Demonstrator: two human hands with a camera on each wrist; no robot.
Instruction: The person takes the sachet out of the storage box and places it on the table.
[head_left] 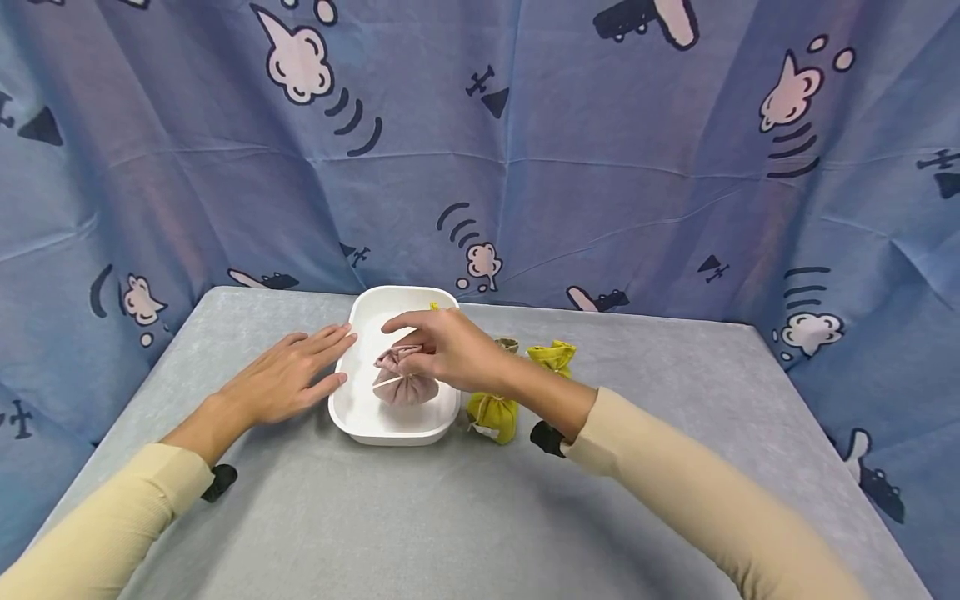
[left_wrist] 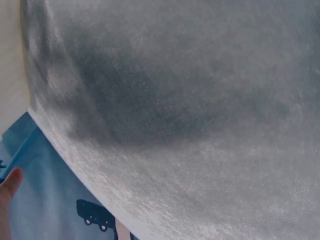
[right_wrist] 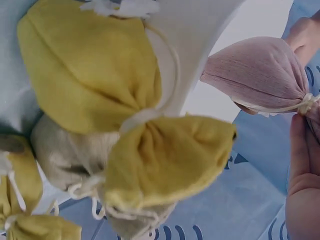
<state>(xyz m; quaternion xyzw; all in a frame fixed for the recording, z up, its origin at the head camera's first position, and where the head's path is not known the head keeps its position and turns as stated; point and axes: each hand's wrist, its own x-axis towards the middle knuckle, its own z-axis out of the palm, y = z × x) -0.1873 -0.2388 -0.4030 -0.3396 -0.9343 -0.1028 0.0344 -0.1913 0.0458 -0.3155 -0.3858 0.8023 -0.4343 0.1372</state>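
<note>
A pink drawstring pouch (head_left: 405, 390) hangs over the white basin (head_left: 393, 438), its gathered neck pinched by my right hand (head_left: 457, 350). The right wrist view shows the same pink pouch (right_wrist: 257, 70) by its tied neck, with fingers (right_wrist: 300, 150) against the cord. Whether it touches the basin floor I cannot tell. My left hand (head_left: 296, 375) lies at the basin's left side, fingers extended to the rim. In the left wrist view, only a fingertip (left_wrist: 12, 182) shows at the left edge.
Right of the basin stands a yellow pouch (head_left: 492, 417). Behind it are a beige pouch (head_left: 507, 343), mostly hidden by my right arm, and another yellow pouch (head_left: 552, 357). All rest on a grey cloth-covered table (head_left: 465, 517) before a blue patterned curtain (head_left: 420, 208).
</note>
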